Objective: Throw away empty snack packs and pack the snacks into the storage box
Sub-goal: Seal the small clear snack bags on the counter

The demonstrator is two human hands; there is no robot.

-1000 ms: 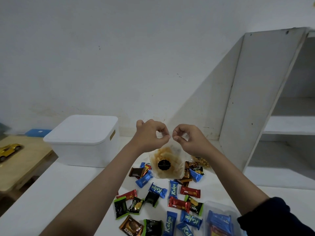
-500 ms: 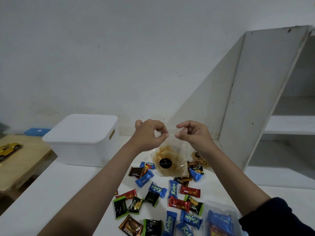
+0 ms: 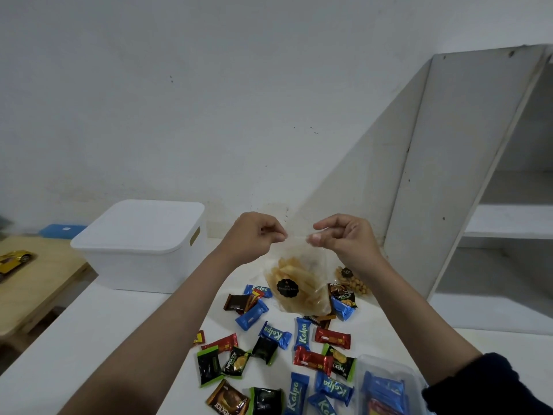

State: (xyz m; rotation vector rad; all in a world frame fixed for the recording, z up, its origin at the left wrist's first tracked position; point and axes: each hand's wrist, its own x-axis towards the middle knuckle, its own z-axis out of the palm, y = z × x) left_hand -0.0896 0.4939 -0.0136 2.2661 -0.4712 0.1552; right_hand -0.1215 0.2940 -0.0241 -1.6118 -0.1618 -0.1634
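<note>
A clear plastic bag of yellow chips [image 3: 294, 290] with a round black label hangs above the table. My left hand [image 3: 254, 238] pinches one side of the bag's top edge and my right hand [image 3: 344, 238] pinches the other side, a little apart. Below them several wrapped snacks [image 3: 275, 339] in blue, red, black and green lie scattered on the white table [image 3: 89, 339]. A clear storage box [image 3: 386, 384] with blue packs inside sits at the lower right. A second clear bag of round snacks [image 3: 353, 283] lies behind my right wrist.
A white lidded bin [image 3: 140, 244] stands at the back left of the table. A white shelf unit [image 3: 478, 190] rises at the right. A wooden side table [image 3: 33, 283] with a yellow toy car [image 3: 15, 259] is at the far left.
My hands have moved apart, spreading the bag's top edge; the right hand's fingers have loosened slightly. The bag still hangs between them.
</note>
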